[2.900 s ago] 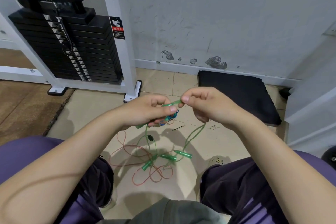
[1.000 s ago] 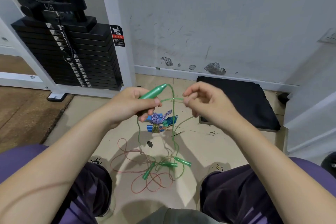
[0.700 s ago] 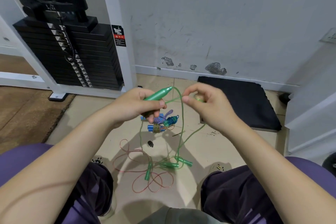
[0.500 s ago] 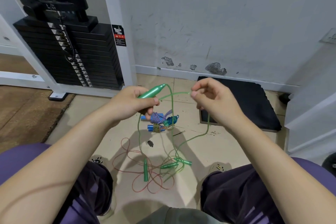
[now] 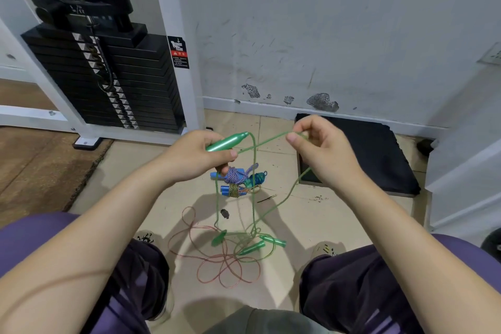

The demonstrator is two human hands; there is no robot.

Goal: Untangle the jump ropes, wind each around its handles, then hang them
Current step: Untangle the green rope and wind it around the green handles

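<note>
Above the floor [image 5: 311, 214] | left hand [image 5: 195, 157] gripped green handle [image 5: 227, 141]; right hand [image 5: 320, 149] pinched green rope [image 5: 267, 139] | wrap tight, even turns.

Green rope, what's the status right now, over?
Left hand grips green handle. Right hand pinches green rope, pulled taut between hands. Rest still snarled with red rope on the floor; nothing wound yet.

The left hand [image 5: 200, 160] covers the rear half of the green handle [image 5: 227, 141]. The right hand [image 5: 320, 152] hides the green cord [image 5: 267, 141] where it pinches it. On the floor, how the green and red cord [image 5: 217, 260] cross cannot be told. The warning label [image 5: 179, 52] text is too small. The weight stack [image 5: 108, 76] top is cut off.
</note>
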